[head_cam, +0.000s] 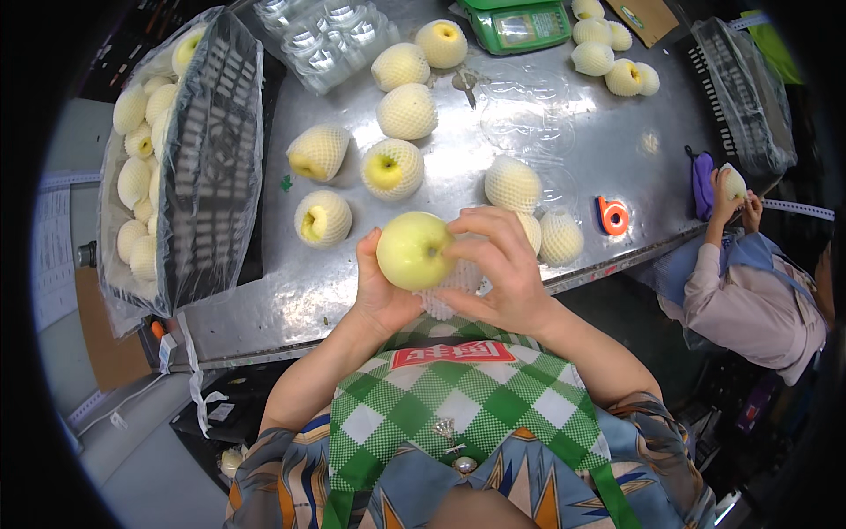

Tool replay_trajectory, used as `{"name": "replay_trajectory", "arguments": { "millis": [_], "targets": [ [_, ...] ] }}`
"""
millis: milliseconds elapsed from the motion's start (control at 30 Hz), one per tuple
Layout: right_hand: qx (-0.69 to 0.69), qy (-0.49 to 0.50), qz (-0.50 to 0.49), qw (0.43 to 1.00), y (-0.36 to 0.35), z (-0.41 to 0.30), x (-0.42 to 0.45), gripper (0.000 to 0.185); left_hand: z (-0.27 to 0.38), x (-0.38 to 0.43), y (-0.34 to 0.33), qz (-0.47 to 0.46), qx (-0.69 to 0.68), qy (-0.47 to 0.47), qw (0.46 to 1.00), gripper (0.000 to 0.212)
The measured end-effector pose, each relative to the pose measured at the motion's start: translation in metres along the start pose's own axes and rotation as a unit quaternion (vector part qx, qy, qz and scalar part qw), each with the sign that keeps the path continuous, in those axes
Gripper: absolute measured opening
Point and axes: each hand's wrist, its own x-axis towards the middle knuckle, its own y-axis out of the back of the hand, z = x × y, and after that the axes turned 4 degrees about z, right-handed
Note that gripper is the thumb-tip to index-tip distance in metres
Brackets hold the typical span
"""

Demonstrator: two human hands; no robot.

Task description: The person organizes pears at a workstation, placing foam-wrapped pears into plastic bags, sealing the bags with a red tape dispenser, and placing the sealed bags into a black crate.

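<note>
My left hand (383, 294) grips a yellow-green apple (413, 251) from its left side, close above the table's front edge. The fingers of my right hand (502, 271) touch the apple's right side near its dimple. A pale foam net sleeve (449, 291) hangs below the apple between both hands, partly hidden by them. Several apples in foam nets stand beyond my hands, among them one with its yellow top showing (391, 169). Right by my right hand lie more netted apples (560, 238), beside a clear plastic clamshell tray (529, 112).
At left stands a plastic-lined black crate (211, 159) of netted fruit. Clear packs (330, 40) and a green scale (519, 26) stand at the back. An orange tape roll (613, 217) lies right. A person (747, 291) holds netted fruit near another crate (747, 99).
</note>
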Motion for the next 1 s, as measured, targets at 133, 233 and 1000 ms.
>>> {"name": "replay_trajectory", "arguments": {
  "millis": [133, 233, 1000],
  "targets": [
    [-0.024, -0.006, 0.001, 1.000, -0.007, -0.003, -0.003, 0.044, -0.003, -0.003, -0.002, 0.007, 0.043, -0.038, 0.998, 0.073],
    [-0.037, -0.026, 0.025, 0.999, -0.016, -0.009, -0.008, 0.044, -0.003, -0.007, -0.007, 0.031, 0.097, -0.081, 0.991, 0.075],
    [0.060, -0.073, -0.034, 0.995, -0.015, -0.011, 0.003, 0.043, -0.005, -0.010, -0.001, 0.042, 0.058, -0.078, 0.994, 0.078]
  ]
}}
